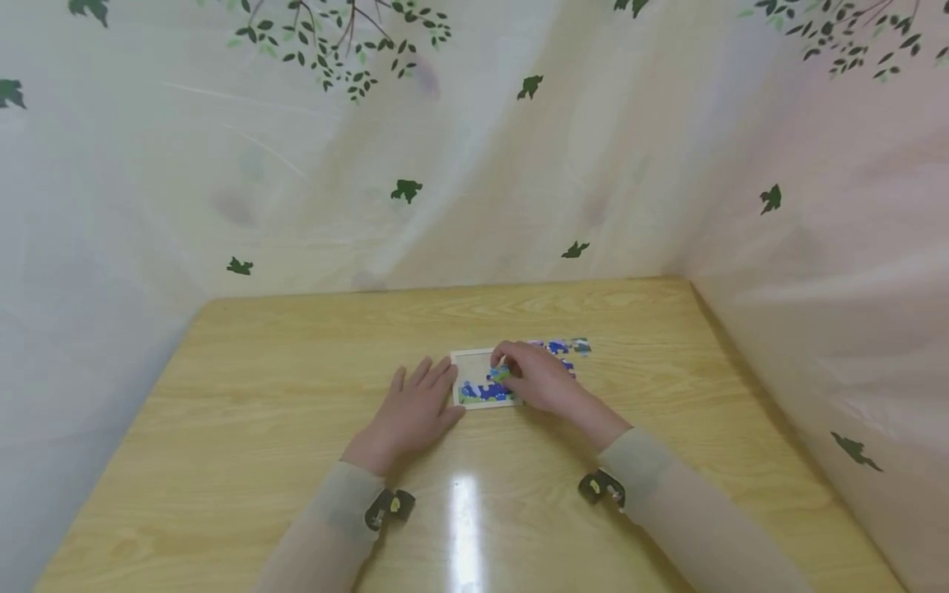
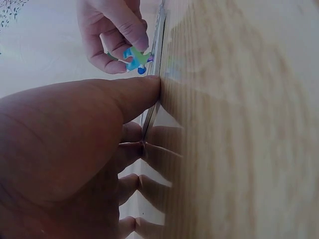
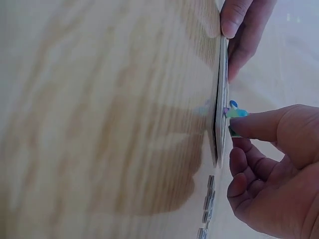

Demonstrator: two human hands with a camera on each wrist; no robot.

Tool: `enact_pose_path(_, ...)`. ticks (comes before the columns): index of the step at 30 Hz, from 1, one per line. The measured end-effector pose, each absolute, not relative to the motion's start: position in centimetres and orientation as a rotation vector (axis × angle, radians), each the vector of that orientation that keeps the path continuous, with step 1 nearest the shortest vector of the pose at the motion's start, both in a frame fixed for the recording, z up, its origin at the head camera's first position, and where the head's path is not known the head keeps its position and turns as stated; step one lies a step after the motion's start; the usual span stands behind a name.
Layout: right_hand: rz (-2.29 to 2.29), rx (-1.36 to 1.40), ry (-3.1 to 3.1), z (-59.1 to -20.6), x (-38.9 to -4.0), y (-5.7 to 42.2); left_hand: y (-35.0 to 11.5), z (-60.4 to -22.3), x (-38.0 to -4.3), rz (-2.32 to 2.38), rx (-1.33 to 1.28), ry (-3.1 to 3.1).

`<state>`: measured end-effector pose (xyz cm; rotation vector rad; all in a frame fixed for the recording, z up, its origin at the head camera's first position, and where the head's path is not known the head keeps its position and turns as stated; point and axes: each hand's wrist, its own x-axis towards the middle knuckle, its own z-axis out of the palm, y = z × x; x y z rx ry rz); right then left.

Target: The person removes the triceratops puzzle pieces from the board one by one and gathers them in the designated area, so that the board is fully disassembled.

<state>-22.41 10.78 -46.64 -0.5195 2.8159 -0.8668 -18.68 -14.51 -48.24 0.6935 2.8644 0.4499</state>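
Observation:
A jigsaw puzzle frame (image 1: 471, 355) with a pale rim lies on the table, and blue and green pieces fill part of its near side. My left hand (image 1: 415, 412) rests flat beside it, fingers spread, with fingertips at the frame's left edge and the thumb at its near corner. Between thumb and fingers, my right hand (image 1: 539, 377) pinches a green and blue puzzle piece (image 2: 138, 59). In the right wrist view that puzzle piece (image 3: 235, 112) is tilted up close over the frame. The right hand covers the frame's right part in the head view.
Several loose puzzle pieces (image 1: 580, 346) lie on the table behind and right of the frame. The wooden table (image 1: 296, 354) meets a pale curtain (image 1: 474, 206) with leaf prints at the back and sides. A bright reflection shows on the near tabletop.

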Motion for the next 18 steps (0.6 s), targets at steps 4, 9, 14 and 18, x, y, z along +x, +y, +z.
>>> enact_pose_path(4, -0.964, -0.516, 2.799, -46.9, -22.5, 10.9, -14.6, -48.2, -18.6, 0.442, 0.691, 2.861)
enact_pose_path(9, -1.139, -0.457, 2.743, -47.0, -22.4, 11.3, -14.7, -48.1, -18.4, 0.439, 0.682, 2.85)
enact_pose_path(14, -1.252, -0.387, 2.73, -46.3, -22.0, 12.3, -14.7, -48.1, -18.3, 0.446, 0.692, 2.849)
enact_pose_path(18, -1.305, -0.383, 2.741, -45.7, -21.8, 13.6, -14.7, -48.0, -18.5, 0.458, 0.704, 2.846)
